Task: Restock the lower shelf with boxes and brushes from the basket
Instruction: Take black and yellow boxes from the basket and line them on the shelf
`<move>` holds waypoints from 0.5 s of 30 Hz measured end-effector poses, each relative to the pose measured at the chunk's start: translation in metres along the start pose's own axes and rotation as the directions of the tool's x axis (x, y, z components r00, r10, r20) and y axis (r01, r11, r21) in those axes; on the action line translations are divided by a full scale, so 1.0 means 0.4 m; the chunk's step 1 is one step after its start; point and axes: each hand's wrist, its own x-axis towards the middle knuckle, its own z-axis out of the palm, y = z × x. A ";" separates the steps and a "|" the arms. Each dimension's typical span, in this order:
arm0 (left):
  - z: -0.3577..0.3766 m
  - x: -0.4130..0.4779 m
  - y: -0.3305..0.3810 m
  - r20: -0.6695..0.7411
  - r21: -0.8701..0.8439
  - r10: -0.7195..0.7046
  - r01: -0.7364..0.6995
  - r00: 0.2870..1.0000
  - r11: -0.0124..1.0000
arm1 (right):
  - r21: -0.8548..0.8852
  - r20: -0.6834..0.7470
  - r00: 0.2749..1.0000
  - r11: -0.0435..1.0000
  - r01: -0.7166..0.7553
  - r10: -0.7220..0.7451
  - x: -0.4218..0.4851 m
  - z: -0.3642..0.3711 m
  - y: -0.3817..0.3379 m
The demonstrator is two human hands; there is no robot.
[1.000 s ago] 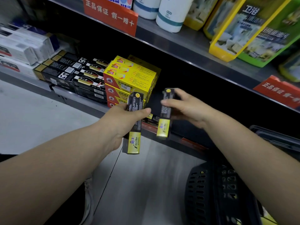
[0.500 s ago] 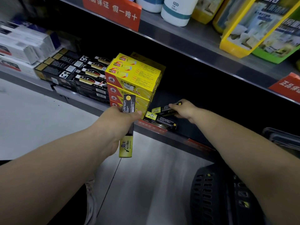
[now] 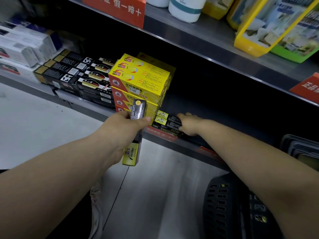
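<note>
Boxes going in, that's the step. My right hand (image 3: 189,124) is down on the lower shelf (image 3: 89,106), laid over the back ends of two black-and-yellow boxes (image 3: 165,120) that lie flat side by side, just beside the yellow stack (image 3: 139,80). Its fingers (image 3: 180,116) reach out over them, but the hand is blurred and I cannot tell whether they pinch a box or only press on it. My left hand (image 3: 120,133) is out in front of the shelf edge, fingers and thumb wrapped round a third box (image 3: 137,111) of the same kind, held on end with the yellow label down. The basket (image 3: 229,204) sits low on my right, its contents hard to make out.

So I judge it: one box being seated, one waiting. Next move, as I see it — the right hand lets go and clears out, then the left tips its box flat and slides it in beside or on top of the pair, without nudging the yellow stack or pushing anything off the front lip.
</note>
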 end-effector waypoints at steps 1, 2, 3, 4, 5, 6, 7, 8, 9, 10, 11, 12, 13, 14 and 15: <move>0.001 0.000 0.002 0.003 0.001 0.000 0.000 1.000 1.000 | -0.004 -0.020 0.999 0.999 0.035 -0.035 -0.017 -0.022 -0.010; 0.002 -0.002 0.005 0.008 0.001 -0.001 0.001 1.000 1.000 | 0.030 -0.054 0.995 0.996 0.089 -0.087 -0.040 -0.049 -0.022; 0.002 -0.004 0.006 0.017 0.002 0.000 0.000 1.000 1.000 | 0.091 -0.098 0.984 0.983 0.158 -0.149 -0.068 -0.079 -0.037; 0.003 -0.005 0.008 0.023 0.007 0.003 -0.003 1.000 1.000 | 0.154 -0.155 0.963 0.958 0.243 -0.219 -0.103 -0.109 -0.053; 0.003 -0.006 0.008 0.030 0.015 0.011 -0.011 0.999 1.000 | 0.200 -0.224 0.930 0.921 0.336 -0.291 -0.144 -0.134 -0.070; 0.005 -0.008 0.009 0.034 0.024 0.017 -0.018 0.999 1.000 | 0.213 -0.302 0.884 0.879 0.426 -0.356 -0.185 -0.153 -0.087; 0.006 -0.007 0.008 0.041 0.030 0.030 -0.031 0.999 0.999 | 0.185 -0.378 0.831 0.846 0.501 -0.409 -0.225 -0.163 -0.101; 0.010 -0.009 0.008 0.046 0.037 0.044 -0.046 0.998 0.998 | 0.123 -0.439 0.778 0.828 0.547 -0.449 -0.260 -0.165 -0.113; 0.013 -0.012 0.009 0.060 0.044 0.062 -0.064 0.996 0.997 | 0.049 -0.486 0.736 0.826 0.561 -0.471 -0.290 -0.161 -0.123; 0.017 -0.018 0.013 0.072 0.051 0.081 -0.085 0.994 0.995 | -0.012 -0.519 0.707 0.831 0.556 -0.480 -0.315 -0.154 -0.130; 0.020 -0.021 0.014 0.088 0.058 0.106 -0.112 0.990 0.992 | -0.056 -0.542 0.685 0.835 0.547 -0.486 -0.335 -0.146 -0.135; 0.023 -0.025 0.016 0.102 0.073 0.136 -0.144 0.985 0.987 | -0.091 -0.554 0.668 0.834 0.544 -0.497 -0.351 -0.139 -0.136; 0.026 -0.028 0.016 0.121 0.110 0.174 -0.188 0.977 0.976 | -0.125 -0.549 0.657 0.829 0.546 -0.516 -0.362 -0.133 -0.134; 0.030 -0.031 0.017 0.143 0.171 0.212 -0.235 0.967 0.957 | -0.161 -0.530 0.654 0.821 0.548 -0.540 -0.368 -0.128 -0.128; 0.033 -0.034 0.016 0.167 0.237 0.244 -0.279 0.955 0.931 | -0.196 -0.497 0.663 0.817 0.542 -0.560 -0.371 -0.126 -0.118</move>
